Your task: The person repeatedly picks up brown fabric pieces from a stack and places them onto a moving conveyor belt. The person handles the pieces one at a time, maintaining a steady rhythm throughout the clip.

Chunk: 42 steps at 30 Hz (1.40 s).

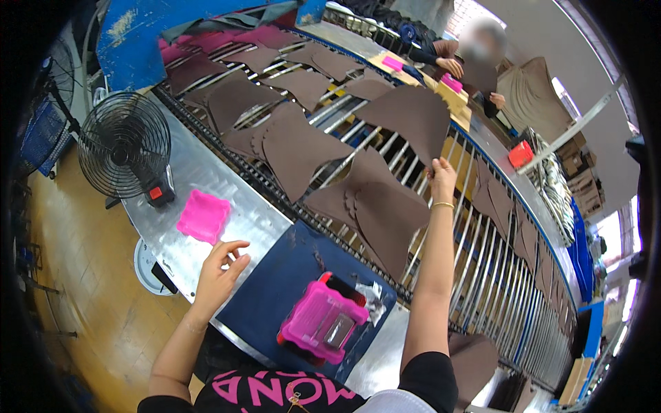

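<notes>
My right hand (441, 180) is stretched out over the conveyor, its fingers pinched on the lower corner of a brown cut fabric piece (413, 117). The piece spreads up and to the left from my grip. Just below it, overlapping brown pieces (375, 203) lie on the conveyor bars. My left hand (222, 272) hovers above the metal table with fingers apart and nothing in it, close to a pink scalloped tray (204, 216). In front of me, a magenta tray (320, 318) holding a small clear-topped item rests over a red-and-black object on a dark blue mat (268, 289).
A black desk fan (124, 148) stands on the metal table (241, 193) at left. The conveyor of metal bars (475, 275) runs diagonally, carrying several more brown pieces (296, 144). Across it, a co-worker (478, 62) handles a brown piece near pink trays. A red box (521, 154) sits at right.
</notes>
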{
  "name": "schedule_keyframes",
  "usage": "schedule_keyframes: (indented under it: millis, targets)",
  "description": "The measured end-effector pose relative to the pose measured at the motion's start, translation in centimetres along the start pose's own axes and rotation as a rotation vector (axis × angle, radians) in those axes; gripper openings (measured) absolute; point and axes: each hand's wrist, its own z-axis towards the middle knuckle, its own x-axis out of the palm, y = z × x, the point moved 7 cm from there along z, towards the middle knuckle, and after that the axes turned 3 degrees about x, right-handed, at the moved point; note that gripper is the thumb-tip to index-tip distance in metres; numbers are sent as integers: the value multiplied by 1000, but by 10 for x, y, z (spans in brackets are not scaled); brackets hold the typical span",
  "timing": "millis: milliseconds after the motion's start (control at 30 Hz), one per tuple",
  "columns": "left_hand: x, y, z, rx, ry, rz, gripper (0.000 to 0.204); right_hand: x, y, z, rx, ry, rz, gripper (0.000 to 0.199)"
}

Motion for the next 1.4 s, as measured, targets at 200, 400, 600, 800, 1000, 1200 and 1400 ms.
schedule_keyframes:
  millis: [200, 400, 600, 800, 1000, 1200, 1400]
  targets:
    - [-11, 6, -9, -100, -71, 60, 25, 44, -78, 56, 95, -65, -141, 22]
    - [0, 12, -9, -39, -17, 103, 26, 46, -105, 59, 119, -148, -416, 22]
    - [12, 10, -8, -140, 4, 85, 26, 38, -82, 49, -142, -228, -931, 24]
    - [14, 6, -10, -142, 30, 55, 28, 36, -56, 22, -13, -201, -1092, 41]
    - [30, -6, 4, -101, 130, 13, 28, -44, 44, -19, -434, 40, -903, 36]
    - [72, -23, 17, -24, 336, -152, 26, -212, 197, -254, -342, -335, -1025, 37]
    - [103, -22, 20, -29, 482, -273, 24, -373, 130, -498, 351, -949, -1605, 38]
